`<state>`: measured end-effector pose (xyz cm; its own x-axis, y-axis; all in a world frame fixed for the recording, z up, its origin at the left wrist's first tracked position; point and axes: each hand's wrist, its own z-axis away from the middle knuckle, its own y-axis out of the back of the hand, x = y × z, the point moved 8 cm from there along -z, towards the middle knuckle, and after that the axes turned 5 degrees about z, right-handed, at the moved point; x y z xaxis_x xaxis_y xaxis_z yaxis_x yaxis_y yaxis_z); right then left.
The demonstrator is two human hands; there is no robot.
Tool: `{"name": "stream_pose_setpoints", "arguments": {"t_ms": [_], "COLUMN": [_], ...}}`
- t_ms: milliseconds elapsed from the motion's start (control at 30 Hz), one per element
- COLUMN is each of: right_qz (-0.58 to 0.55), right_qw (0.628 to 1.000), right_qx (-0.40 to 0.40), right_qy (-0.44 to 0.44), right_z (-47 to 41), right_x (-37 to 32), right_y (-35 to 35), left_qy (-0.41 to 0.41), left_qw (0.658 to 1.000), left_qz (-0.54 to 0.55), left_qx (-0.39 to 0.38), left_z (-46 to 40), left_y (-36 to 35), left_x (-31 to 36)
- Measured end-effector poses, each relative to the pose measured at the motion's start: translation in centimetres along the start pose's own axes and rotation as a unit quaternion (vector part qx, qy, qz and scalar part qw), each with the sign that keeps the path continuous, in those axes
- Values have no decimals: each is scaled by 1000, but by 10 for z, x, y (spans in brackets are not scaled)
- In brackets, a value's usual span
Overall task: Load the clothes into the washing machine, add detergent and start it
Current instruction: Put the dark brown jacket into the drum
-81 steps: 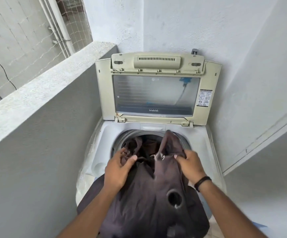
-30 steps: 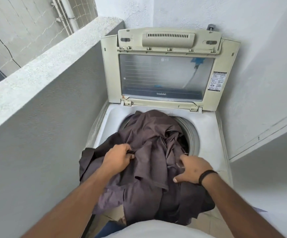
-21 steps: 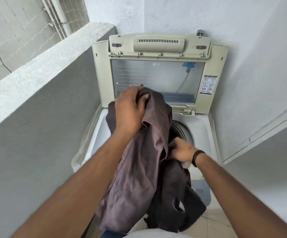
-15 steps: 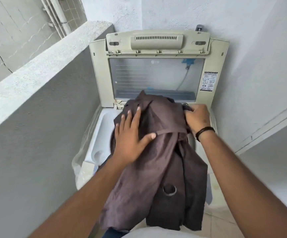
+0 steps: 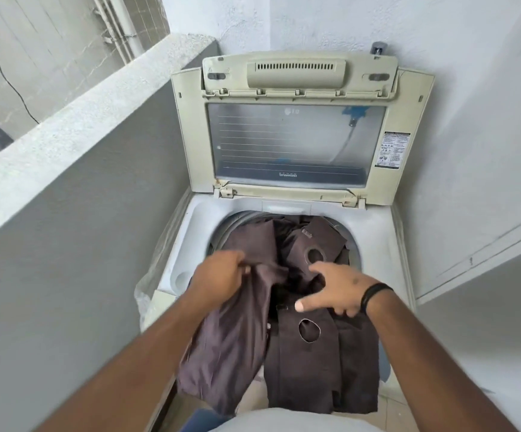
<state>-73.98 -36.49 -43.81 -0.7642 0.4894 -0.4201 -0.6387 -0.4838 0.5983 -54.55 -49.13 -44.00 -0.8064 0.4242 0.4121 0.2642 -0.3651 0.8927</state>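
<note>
From the head view I see my left hand (image 5: 221,277) gripping a fold of the dark brown garment (image 5: 240,332), fingers curled into the cloth at the front left edge of the drum opening; the fingertips are blurred, so I cannot tell exactly how they lie. My right hand (image 5: 338,289) hovers over the middle of the same cloth with fingers spread and fairly straight, thumb stretched out toward the left; whether the palm touches the fabric I cannot tell. A black wristband (image 5: 374,294) sits on the right wrist. The garment lies half in and half out: its upper part is bunched inside the round drum (image 5: 231,222) of the top-loading washing machine (image 5: 377,244), while the lower part drapes over the front rim and hangs down toward me. Two round holes with light edging show in the cloth, one (image 5: 314,255) inside the drum and one (image 5: 309,330) on the hanging part just below my right thumb. The yellowed lid (image 5: 190,135) stands upright at the back, its clear window (image 5: 290,145) facing me, with a printed label (image 5: 391,149) on its right frame. A grey parapet wall (image 5: 75,188) runs along the left, close beside the machine, and white plastered walls (image 5: 471,120) close the corner behind and to the right.
</note>
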Motion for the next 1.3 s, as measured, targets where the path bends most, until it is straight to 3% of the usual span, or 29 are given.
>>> {"name": "stream_pose_setpoints", "arguments": {"t_ms": [100,167,233,333,433,500,567,633,667,700,733,800,833,900,1067,1167,1233,1300], "right_qz": [20,79,88,20,-79,-225,-332,-360,-347,-313,-253,-85,2,117,38,7,-68,-177], "right_qw": [992,992,995,999,989,942,863,789,771,780,817,928,963,980,989,991,983,942], "right_qx": [-117,-96,-37,3,112,242,373,482,513,516,485,310,205,50,-94,-45,70,225], "right_qy": [-41,-28,0,32,53,55,74,122,146,168,181,186,174,152,105,122,159,176], "right_z": [18,13,4,1,1,5,11,20,20,14,2,-36,-52,-67,-74,-72,-59,-42], "right_x": [-4,-9,-15,-15,-9,-1,7,2,-3,-11,-23,-42,-44,-39,-21,-20,-31,-32], "right_y": [-30,-43,-47,-44,-16,16,53,83,92,95,93,61,36,-13,-92,-86,-54,-10], "left_qy": [-8,-27,-74,-145,-90,-37,-23,-22,-20,-9,12,35,34,34,14,-3,-54,-110], "left_qw": [982,937,904,932,988,990,977,960,959,965,970,975,978,983,982,983,989,988], "left_qz": [103,223,293,261,121,30,-2,-32,-27,8,59,104,98,93,179,185,135,103], "left_qx": [159,266,302,205,6,-134,-214,-276,-281,-263,-236,-191,-179,-152,-54,-17,7,42], "left_z": [-39,-52,-54,-51,-48,-29,-8,7,10,13,15,16,18,22,22,15,2,-20], "left_y": [79,131,150,115,13,-48,-83,-104,-110,-110,-107,-103,-102,-98,-84,-69,-54,-33], "left_x": [35,60,86,110,72,34,11,0,-2,-5,-9,-14,-17,-17,-19,-17,-10,4]}}
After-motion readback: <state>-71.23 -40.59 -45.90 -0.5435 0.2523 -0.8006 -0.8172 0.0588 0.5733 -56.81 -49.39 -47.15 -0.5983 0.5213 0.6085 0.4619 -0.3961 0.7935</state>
